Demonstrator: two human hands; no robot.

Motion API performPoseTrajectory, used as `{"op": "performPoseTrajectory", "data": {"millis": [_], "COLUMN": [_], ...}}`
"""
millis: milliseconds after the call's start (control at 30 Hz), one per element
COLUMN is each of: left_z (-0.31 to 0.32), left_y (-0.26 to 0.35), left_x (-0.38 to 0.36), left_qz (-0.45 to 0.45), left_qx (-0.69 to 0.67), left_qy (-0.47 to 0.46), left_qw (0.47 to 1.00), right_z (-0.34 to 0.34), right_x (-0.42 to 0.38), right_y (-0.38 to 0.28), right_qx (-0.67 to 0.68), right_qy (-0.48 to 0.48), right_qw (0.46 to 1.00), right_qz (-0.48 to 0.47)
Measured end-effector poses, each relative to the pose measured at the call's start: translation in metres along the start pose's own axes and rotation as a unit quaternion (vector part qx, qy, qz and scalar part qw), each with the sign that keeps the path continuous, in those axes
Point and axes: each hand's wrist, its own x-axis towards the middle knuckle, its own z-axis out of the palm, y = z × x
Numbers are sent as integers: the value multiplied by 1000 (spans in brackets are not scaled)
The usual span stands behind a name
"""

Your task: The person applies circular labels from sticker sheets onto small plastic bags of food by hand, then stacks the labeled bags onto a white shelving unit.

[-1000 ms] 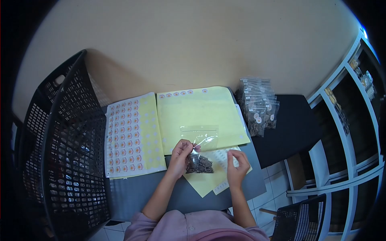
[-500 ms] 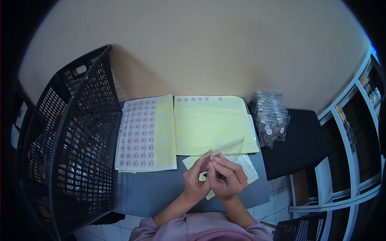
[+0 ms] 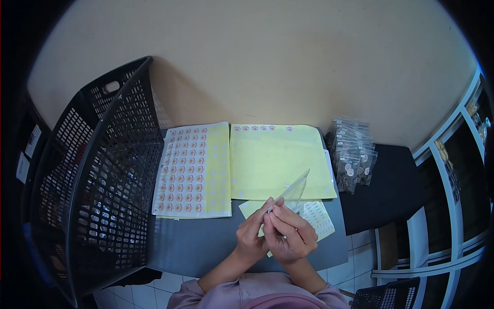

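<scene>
Both hands meet in front of me over the near part of the table. Between them is a clear plastic bag [image 3: 295, 192], tilted up to the right, its top edge pointing at the yellow sheet. My left hand [image 3: 252, 238] pinches the bag's left side. The fingers of my right hand [image 3: 292, 238] are closed on the bag close beside the left fingertips. What the bag contains is mostly hidden by my hands. Just under and behind my hands lies a small sheet of printed labels [image 3: 316, 219]. Beyond it is a large yellow backing sheet [image 3: 280, 162] with a few round stickers along its top.
A sheet of round stickers [image 3: 180, 170] lies on the grey table [image 3: 200, 242] at left. A tall black basket [image 3: 110, 170] holding shiny packets stands beside it. Filled clear packets [image 3: 352, 154] are piled at right, near a black surface [image 3: 386, 185]. White shelving [image 3: 455, 170] stands farther right.
The bag has turned more upright and edge-on between my fingers. My hands stay close together. The whole view has shifted slightly, with the table items appearing a little farther right.
</scene>
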Motion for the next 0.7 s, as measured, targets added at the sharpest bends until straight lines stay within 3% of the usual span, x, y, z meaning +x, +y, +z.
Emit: {"op": "performPoseTrajectory", "data": {"millis": [200,267,400,567,700], "left_z": [1,1,4,3,4], "left_y": [-1,-2,-8,-5,-5], "left_x": [0,-1,-2,-3,-4], "left_qz": [-6,-49,-2,-88,-74], "left_qx": [23,1,22,-33,-19], "left_qy": [3,-4,9,-29,-48], "left_qw": [1000,999,1000,995,996], "right_z": [2,3,1,-2,-7], "right_x": [6,5,3,-3,-5], "right_y": [3,6,6,8,12], "right_qx": [11,15,16,2,-40], "right_qy": [-9,-15,-52,-84,-80], "right_qw": [1000,999,998,996,994], "right_qz": [23,32,36,38,56]}}
